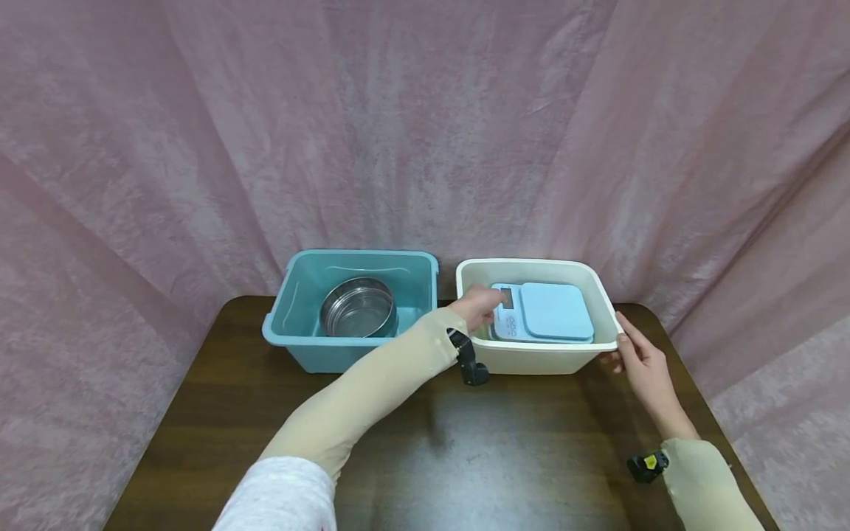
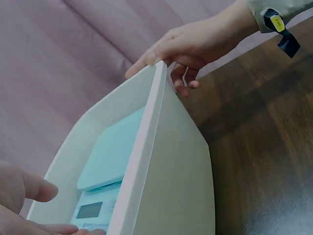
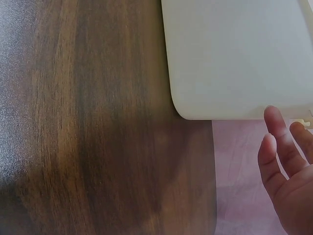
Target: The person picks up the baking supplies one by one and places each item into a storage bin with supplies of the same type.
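A pale blue kitchen scale [image 1: 558, 311] with a small display lies inside a white bin [image 1: 524, 361]. My left hand [image 1: 477, 305] reaches over the bin's left side to the scale's display end. The left wrist view shows its upper digit [image 2: 41, 190] apart from the scale and lower fingertips at the scale's near edge; whether they press it is unclear. My right hand [image 1: 643, 361] holds the bin's rim at the front right corner, thumb on the rim and index finger along the side. Its other fingers [image 3: 276, 122] hang loosely bent outside the bin.
A blue-green bin [image 1: 352, 358] stands left of the white one, with a round metal pan [image 1: 358, 308] inside. Both bins sit on a dark wooden table [image 1: 478, 457]. A pink curtain [image 1: 425, 133] hangs behind the table. My left forearm crosses in front of the blue-green bin.
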Demonstrator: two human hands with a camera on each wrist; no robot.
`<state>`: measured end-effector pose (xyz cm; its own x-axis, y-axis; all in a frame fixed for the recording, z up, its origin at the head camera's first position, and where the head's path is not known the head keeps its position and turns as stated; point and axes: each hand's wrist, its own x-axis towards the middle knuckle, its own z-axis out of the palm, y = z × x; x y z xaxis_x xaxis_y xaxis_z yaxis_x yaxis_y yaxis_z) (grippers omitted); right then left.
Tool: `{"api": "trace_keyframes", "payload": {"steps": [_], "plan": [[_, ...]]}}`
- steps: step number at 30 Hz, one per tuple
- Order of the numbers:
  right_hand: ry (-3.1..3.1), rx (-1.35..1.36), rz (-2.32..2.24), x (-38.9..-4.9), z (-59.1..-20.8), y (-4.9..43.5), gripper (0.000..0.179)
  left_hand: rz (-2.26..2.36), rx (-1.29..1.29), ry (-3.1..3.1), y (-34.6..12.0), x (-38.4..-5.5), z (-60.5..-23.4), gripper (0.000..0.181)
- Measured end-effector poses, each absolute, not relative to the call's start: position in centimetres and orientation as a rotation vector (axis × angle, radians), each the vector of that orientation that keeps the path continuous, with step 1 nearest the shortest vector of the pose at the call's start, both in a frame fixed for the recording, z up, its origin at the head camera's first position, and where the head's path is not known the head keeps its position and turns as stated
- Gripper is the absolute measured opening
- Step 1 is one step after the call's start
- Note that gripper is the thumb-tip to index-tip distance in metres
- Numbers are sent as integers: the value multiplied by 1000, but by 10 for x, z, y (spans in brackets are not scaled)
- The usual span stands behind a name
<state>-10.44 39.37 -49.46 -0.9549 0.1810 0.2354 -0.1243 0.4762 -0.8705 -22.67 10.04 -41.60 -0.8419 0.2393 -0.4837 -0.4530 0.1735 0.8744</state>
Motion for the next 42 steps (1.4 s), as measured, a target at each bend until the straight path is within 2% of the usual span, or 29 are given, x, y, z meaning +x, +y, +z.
{"api": "trace_keyframes", "payload": {"steps": [3, 6, 9, 19, 34, 42], "plan": [[-2448, -50, 1460, -105, -495, 394, 50, 1735, -187, 1888, 96, -228, -415, 12], [-2453, -58, 1463, -106, -495, 393, 50, 1748, -164, 1823, 91, -228, -413, 37], [-2448, -59, 1469, -106, -495, 393, 50, 1720, -104, 1794, 86, -227, -413, 46], [-2467, -68, 1438, -106, -496, 392, 50, 1544, 319, 2002, 63, -212, -408, 26], [-2476, -111, 1457, -102, -492, 393, 51, 1351, 706, 2378, 22, -188, -402, 20], [-2472, -72, 1472, -103, -496, 393, 51, 1174, 951, 2587, -2, -161, -409, 19]]}}
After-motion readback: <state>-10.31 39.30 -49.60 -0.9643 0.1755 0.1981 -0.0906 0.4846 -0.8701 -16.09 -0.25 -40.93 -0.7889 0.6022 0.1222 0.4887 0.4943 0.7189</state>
